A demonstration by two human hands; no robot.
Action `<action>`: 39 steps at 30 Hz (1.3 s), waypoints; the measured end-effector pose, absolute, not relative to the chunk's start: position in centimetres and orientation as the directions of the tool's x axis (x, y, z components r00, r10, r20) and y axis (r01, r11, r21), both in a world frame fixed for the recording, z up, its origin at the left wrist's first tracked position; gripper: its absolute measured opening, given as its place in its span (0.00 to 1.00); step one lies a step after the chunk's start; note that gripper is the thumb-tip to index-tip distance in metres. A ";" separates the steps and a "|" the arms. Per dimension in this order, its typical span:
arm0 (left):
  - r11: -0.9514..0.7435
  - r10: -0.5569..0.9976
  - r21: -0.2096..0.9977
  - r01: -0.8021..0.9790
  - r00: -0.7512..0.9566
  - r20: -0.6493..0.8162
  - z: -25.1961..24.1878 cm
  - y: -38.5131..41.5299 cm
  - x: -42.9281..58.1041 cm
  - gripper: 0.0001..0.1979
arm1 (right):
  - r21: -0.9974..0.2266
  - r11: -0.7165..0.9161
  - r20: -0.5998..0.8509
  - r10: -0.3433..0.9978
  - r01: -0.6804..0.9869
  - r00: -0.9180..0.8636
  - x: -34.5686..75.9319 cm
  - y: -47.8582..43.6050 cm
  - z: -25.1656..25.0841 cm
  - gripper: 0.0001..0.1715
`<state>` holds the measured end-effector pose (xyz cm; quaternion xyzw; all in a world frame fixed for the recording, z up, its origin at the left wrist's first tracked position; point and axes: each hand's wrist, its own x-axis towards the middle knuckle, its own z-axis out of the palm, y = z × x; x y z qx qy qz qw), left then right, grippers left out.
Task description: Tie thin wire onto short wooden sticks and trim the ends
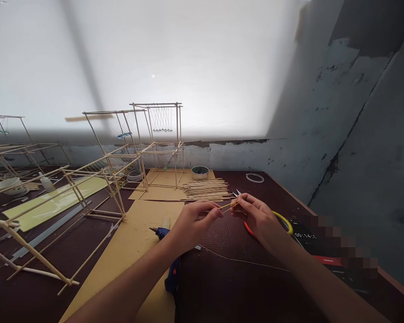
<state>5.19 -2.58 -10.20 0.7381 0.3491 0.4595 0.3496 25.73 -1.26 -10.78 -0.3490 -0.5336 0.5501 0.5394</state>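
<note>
My left hand (197, 224) pinches one end of a thin yellow strand (226, 206), too fine to tell whether it is stick or string. At its other end, the fingertips of my right hand (257, 216) are pressed together on it. A pale thread (235, 259) trails over the dark table below my hands. Under my right hand lie scissors (284, 221) with red and yellow handles, partly hidden. Beside my left forearm a blue glue gun (162, 232) rests on a tan board (148, 242), its body partly covered by the arm.
Beyond my hands lies a pile of thin wooden sticks (207, 189), with a round tin (200, 172) behind. Stick frames (156, 148) with hanging beads stand at left and back. A white ring (255, 178) lies back right; a timer display (305, 235) is at right.
</note>
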 end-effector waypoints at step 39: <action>-0.158 0.985 0.987 0.006 0.072 0.157 -10.3 1.0 1.6 0.17 | -0.843 0.421 0.156 0.788 -0.336 0.596 29.6 1.1 -9.2 0.11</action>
